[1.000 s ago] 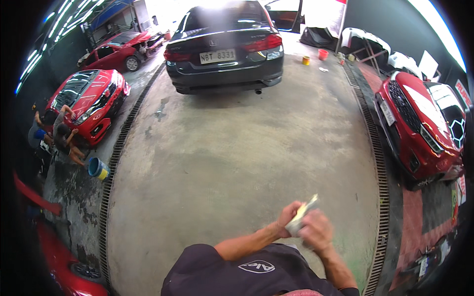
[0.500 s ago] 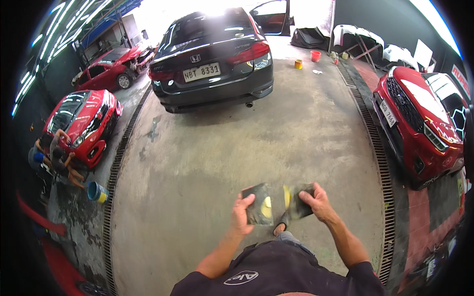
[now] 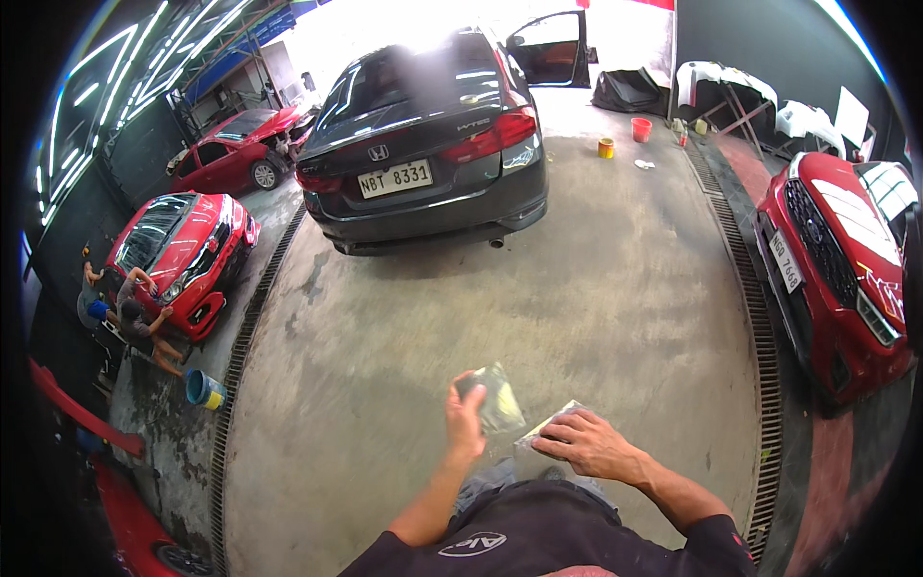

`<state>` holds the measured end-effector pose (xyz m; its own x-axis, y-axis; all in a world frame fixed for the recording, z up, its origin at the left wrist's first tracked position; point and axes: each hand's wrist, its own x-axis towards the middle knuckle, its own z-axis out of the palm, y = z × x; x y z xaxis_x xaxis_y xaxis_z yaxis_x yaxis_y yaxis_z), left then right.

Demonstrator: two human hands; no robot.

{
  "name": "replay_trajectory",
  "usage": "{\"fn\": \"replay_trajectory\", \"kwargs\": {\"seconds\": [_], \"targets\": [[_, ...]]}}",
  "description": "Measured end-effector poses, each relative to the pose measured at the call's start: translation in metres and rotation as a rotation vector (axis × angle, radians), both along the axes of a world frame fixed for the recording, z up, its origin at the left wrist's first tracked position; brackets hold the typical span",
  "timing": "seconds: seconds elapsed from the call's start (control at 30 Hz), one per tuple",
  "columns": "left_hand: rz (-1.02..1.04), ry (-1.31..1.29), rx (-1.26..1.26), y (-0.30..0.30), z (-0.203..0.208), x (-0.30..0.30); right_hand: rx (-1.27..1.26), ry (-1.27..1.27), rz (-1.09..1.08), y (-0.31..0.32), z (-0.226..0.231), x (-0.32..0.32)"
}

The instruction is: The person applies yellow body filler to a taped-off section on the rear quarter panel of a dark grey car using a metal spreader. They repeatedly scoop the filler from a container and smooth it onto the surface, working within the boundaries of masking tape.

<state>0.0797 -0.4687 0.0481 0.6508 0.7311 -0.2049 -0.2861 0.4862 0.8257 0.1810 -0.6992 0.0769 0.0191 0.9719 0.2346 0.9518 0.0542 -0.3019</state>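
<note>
Both hands (image 3: 465, 423) (image 3: 588, 446) — half-curled round plates (image 3: 500, 400) (image 3: 544, 425)

Left plate (image 3: 498, 399): dull, smudged face, pale-yellow smeared; blurred, metal or plastic unclear. Right plate (image 3: 546, 427): thin, dull, pale and paste-like along its edge. Floor (image 3: 404, 327): matt concrete, blotchy, stained. Grates (image 3: 760, 375) along its left and right edges: dull, metal-looking. Dark car (image 3: 433, 219) toward floor's far edge: high-gloss paint, mirror-like reflections. Red car (image 3: 835, 183) beyond right edge: glossy paint. Bucket (image 3: 640, 129) near far right corner: smooth red plastic. Shirt (image 3: 586, 524): matt dark cloth.
</note>
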Motion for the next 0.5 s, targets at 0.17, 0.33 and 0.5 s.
{"fn": "replay_trajectory", "kwargs": {"seconds": [0.17,0.33,0.5], "targets": [[-0.191,0.082,-0.116,0.011,-0.007,0.059,0.346,0.022,0.076,0.027,0.022,0.026],[-0.487,-0.017,-0.329,-0.029,0.004,0.118,0.627,0.118,-0.021,0.018,-0.027,0.069],[-0.606,0.007,-0.413,-0.001,0.035,0.17,0.213,0.025,-0.268,-0.021,-0.036,0.153]]}}
